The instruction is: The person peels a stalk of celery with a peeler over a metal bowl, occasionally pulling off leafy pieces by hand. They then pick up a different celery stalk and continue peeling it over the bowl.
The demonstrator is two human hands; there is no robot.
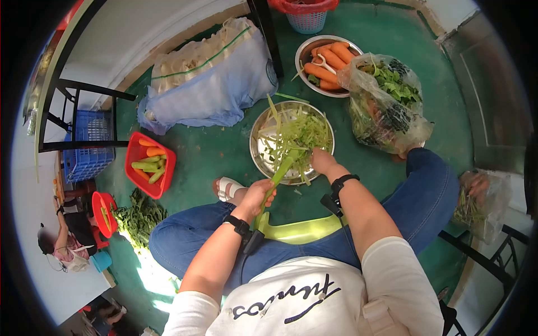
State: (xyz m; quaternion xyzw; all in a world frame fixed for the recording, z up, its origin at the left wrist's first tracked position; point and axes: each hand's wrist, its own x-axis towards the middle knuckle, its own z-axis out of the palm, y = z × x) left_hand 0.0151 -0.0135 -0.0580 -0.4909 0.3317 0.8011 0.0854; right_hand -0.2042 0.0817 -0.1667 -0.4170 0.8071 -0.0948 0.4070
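My left hand (259, 197) is wrapped round a long peeled green stem (283, 167), likely celtuce, that slants up over the steel basin (255, 157). Close to the stem's upper end, over the basin's right part, my right hand (323, 162) is closed; what it grips is mostly hidden. Thin green peelings (305, 131) are heaped in the basin, and a few strips hang over its rim.
Beyond the basin are a bowl of carrots (335, 55) and a plastic bag of leafy greens (386, 106). On the left stand a red basket (134, 175) of vegetables, leafy greens (140, 215) and white sacks (207, 92). Another person (70, 241) works far left.
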